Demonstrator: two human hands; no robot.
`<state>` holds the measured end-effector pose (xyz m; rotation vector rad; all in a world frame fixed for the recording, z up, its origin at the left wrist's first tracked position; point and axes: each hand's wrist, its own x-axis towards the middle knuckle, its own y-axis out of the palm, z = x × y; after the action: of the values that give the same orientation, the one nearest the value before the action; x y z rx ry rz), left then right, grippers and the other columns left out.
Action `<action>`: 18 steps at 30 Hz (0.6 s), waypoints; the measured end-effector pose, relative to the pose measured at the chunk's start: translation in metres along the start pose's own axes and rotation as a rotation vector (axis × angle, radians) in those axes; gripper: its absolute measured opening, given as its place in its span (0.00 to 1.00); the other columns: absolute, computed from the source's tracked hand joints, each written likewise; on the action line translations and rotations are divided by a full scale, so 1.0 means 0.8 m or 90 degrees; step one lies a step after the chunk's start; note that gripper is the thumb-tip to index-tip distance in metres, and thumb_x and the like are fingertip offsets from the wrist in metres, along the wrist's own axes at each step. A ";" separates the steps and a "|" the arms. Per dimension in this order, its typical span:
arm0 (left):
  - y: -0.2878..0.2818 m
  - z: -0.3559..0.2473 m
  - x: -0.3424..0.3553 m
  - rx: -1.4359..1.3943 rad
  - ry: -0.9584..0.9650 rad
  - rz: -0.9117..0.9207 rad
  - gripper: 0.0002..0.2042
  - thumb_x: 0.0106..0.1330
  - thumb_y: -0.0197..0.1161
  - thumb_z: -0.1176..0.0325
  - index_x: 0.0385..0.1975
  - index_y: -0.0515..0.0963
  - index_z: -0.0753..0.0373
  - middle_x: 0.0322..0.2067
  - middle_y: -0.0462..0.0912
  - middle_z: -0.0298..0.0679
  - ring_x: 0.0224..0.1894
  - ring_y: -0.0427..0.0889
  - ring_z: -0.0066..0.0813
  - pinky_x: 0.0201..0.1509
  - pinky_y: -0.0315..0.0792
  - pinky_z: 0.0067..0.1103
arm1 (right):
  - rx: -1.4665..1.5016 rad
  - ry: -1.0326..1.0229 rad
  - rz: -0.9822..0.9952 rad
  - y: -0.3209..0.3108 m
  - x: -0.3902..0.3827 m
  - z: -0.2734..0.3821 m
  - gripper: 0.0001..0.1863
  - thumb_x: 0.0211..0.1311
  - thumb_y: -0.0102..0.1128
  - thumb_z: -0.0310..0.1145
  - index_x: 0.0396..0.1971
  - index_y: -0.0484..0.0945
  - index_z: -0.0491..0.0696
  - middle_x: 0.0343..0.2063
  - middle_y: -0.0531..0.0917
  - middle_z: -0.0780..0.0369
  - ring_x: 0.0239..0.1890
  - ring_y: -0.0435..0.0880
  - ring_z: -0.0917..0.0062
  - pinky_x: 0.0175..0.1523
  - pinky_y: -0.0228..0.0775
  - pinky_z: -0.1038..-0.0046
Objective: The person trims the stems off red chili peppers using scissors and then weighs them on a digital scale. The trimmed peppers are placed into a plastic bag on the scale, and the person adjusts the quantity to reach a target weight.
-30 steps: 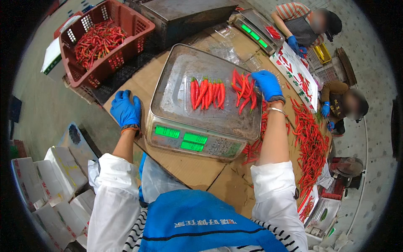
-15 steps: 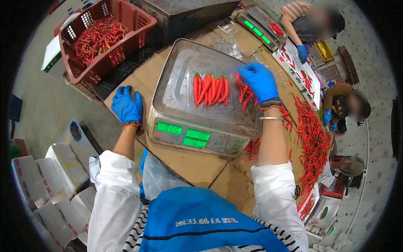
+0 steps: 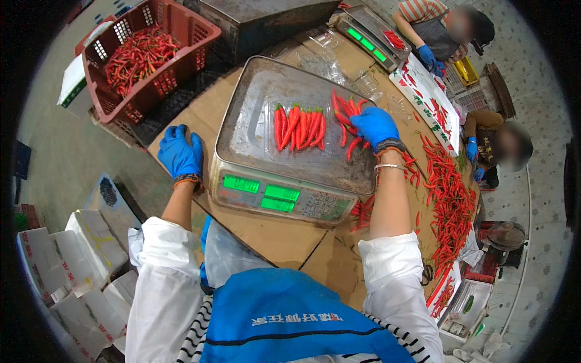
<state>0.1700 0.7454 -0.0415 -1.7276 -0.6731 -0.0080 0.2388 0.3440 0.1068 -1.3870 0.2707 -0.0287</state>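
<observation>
My right hand (image 3: pixel 376 128), in a blue glove, reaches over the right side of the scale's metal tray (image 3: pixel 242 130). Its fingers are closed at some loose red chili peppers (image 3: pixel 346 115) there, and their tips are partly hidden. Beside them on the tray, a clear plastic box (image 3: pixel 272 136) holds a row of red chili peppers (image 3: pixel 302 128), lying side by side with stems toward the far side. My left hand (image 3: pixel 180 152), also gloved in blue, lies on the cardboard-covered table left of the scale, thumb apart and holding nothing. Green displays (image 3: pixel 281 192) glow on the scale's near face.
Many chilies form a long pile (image 3: pixel 448 199) on the right. A red-brown crate (image 3: pixel 203 42) of chilies stands far left, near a dark metal box (image 3: pixel 254 27). Another scale (image 3: pixel 366 48) sits far right; two gloved people work beyond. White foam boxes (image 3: pixel 91 242) lie lower left.
My right hand has come down slightly toward the near side, onto the loose chilies, which now lie more spread out. My left hand stays in place. The whole view has shifted slightly.
</observation>
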 end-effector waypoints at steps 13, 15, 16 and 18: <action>-0.004 0.005 0.001 0.003 0.005 -0.006 0.16 0.57 0.59 0.56 0.42 0.78 0.54 0.48 0.76 0.40 0.45 0.76 0.43 0.46 0.71 0.34 | 0.106 -0.184 0.032 -0.011 -0.080 0.100 0.24 0.52 0.57 0.56 0.26 0.83 0.46 0.22 0.81 0.51 0.28 0.81 0.59 0.37 0.72 0.62; -0.005 0.006 -0.001 -0.003 0.002 0.011 0.16 0.56 0.59 0.56 0.42 0.78 0.54 0.48 0.76 0.40 0.45 0.76 0.43 0.46 0.71 0.35 | 0.176 -0.108 0.038 -0.035 -0.074 0.075 0.26 0.51 0.58 0.57 0.26 0.82 0.46 0.25 0.81 0.50 0.31 0.81 0.56 0.38 0.72 0.59; -0.003 0.004 -0.002 -0.006 0.008 -0.010 0.15 0.56 0.59 0.56 0.41 0.79 0.54 0.48 0.77 0.40 0.45 0.76 0.43 0.46 0.71 0.35 | 0.172 -0.063 0.029 -0.055 -0.075 0.056 0.26 0.51 0.58 0.57 0.26 0.82 0.46 0.26 0.81 0.50 0.31 0.81 0.56 0.38 0.72 0.58; -0.002 0.004 -0.003 0.004 -0.002 -0.004 0.15 0.56 0.59 0.56 0.41 0.79 0.54 0.48 0.77 0.40 0.45 0.76 0.43 0.46 0.71 0.35 | 0.079 -0.024 0.028 -0.060 -0.077 0.044 0.26 0.51 0.58 0.57 0.25 0.82 0.45 0.26 0.81 0.50 0.31 0.81 0.56 0.38 0.72 0.58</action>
<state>0.1662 0.7478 -0.0417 -1.7205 -0.6796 -0.0075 0.1933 0.3799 0.1696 -1.2572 0.2637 0.0167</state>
